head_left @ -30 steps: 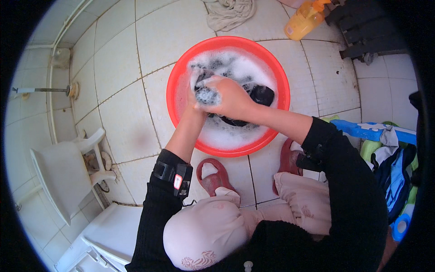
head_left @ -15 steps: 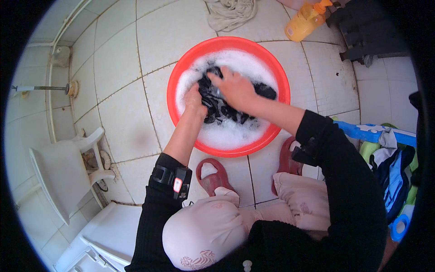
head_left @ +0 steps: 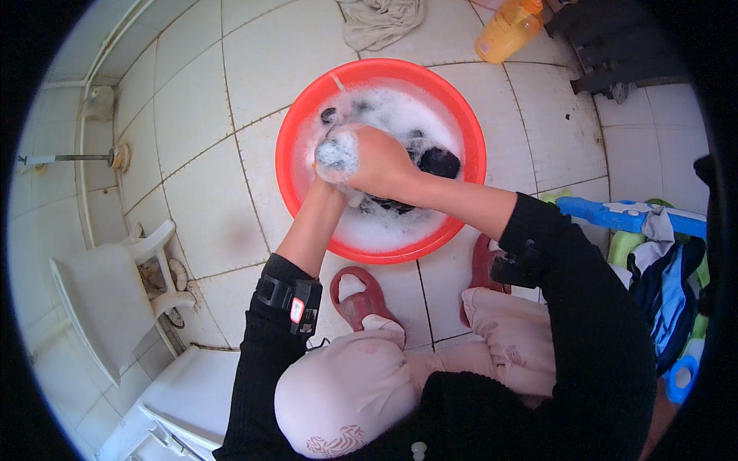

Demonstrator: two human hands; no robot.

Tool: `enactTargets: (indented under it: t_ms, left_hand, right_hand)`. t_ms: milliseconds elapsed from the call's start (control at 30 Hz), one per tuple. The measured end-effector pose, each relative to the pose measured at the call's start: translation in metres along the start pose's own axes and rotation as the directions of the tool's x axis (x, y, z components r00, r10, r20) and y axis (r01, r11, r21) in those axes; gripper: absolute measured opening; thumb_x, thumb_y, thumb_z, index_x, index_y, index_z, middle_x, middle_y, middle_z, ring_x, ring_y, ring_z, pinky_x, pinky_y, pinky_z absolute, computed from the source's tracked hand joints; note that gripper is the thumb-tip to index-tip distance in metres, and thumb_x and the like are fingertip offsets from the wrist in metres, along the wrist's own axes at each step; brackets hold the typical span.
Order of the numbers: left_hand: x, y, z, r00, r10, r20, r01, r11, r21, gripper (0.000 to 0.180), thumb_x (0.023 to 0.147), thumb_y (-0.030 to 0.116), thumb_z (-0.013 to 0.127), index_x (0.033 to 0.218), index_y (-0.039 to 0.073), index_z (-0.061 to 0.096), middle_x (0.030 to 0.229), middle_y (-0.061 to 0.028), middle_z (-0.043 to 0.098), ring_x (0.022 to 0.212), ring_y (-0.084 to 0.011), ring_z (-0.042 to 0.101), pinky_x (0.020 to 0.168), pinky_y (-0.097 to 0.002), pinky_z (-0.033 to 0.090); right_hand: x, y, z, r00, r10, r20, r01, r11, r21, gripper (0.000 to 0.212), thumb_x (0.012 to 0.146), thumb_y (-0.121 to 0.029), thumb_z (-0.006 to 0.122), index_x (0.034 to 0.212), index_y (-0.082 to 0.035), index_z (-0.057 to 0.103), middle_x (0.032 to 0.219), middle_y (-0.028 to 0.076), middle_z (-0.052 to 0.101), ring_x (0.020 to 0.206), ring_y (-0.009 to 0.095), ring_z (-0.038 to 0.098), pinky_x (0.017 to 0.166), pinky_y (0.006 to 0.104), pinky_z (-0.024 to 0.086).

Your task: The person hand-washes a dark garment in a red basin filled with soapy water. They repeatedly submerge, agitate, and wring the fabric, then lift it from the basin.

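Stretching across most of the view, the pale tiled floor [head_left: 188,207] lies beneath everything else, with dirt along many of its joints. The person, in a black top and pink trousers [head_left: 346,384], bends over a wide red basin [head_left: 384,69], which stands on the tiles in front of the feet. Off to the left is a white plastic chair [head_left: 104,300]; at the right edge, a blue-and-green rack [head_left: 630,215] is draped with clothes [head_left: 669,296] in blue, dark and grey tones. A crumpled grey cloth [head_left: 382,23] lies on the floor beyond the basin. Inside the basin, black cloth [head_left: 440,163] sits partly sunk among thick white foam [head_left: 392,230], some of it showing to the right of the hands and below them. Two dark red slippers [head_left: 369,303] are on the person's feet, near the basin, and an orange pump bottle [head_left: 507,34] is well apart at the upper right. Over the basin's left half the hands meet: the right hand [head_left: 377,157] is clamped around a small foamy bundle [head_left: 337,154], while the left hand [head_left: 327,177] presses against it from below, its fingers mostly hidden, so their grip cannot be told.
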State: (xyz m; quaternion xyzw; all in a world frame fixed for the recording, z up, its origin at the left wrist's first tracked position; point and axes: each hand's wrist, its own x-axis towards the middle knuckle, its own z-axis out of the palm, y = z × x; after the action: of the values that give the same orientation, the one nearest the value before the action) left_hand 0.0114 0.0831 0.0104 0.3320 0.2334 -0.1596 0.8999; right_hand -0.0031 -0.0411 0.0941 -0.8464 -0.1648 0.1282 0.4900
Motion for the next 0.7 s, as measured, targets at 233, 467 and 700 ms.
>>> enactTargets:
  t_ms: [233,467,700]
  left_hand:
    - [-0.026,0.002,0.02,0.951,-0.114,-0.289,0.131,0.991,0.039,0.03,0.096,0.025,0.043,0.112,0.005,0.057,0.106,-0.0132,0.064,0.09,-0.0276,0.064,0.079,-0.0421,0.053]
    - [-0.007,0.009,-0.002,0.86,-0.108,-0.498,0.154,0.987,0.051,0.03,0.095,0.024,0.044,0.109,0.003,0.06,0.099,-0.0131,0.066,0.09,-0.0299,0.063,0.083,-0.0463,0.051]
    - [0.01,0.001,-0.011,0.84,-0.049,-0.54,0.038,0.999,-0.032,0.031,0.09,0.024,0.045,0.109,0.003,0.058,0.103,-0.0126,0.062,0.092,-0.0284,0.061,0.084,-0.0446,0.05]
  right_hand:
    - [0.045,0.03,-0.014,0.995,-0.061,-0.073,0.048,0.985,-0.164,0.043,0.07,-0.043,0.067,0.097,-0.009,0.064,0.094,0.018,0.064,0.09,0.034,0.061,0.078,0.0439,0.049]
    - [0.01,0.055,-0.013,0.984,0.046,0.173,0.078,0.761,-0.644,0.045,0.079,-0.009,0.058,0.123,-0.013,0.051,0.112,0.02,0.048,0.095,0.037,0.059,0.079,0.0441,0.051]
    - [0.052,0.065,0.005,0.953,0.28,0.116,-0.213,0.892,-0.399,0.025,0.079,-0.023,0.061,0.099,-0.01,0.066,0.096,0.02,0.065,0.09,0.035,0.064,0.077,0.0434,0.052]
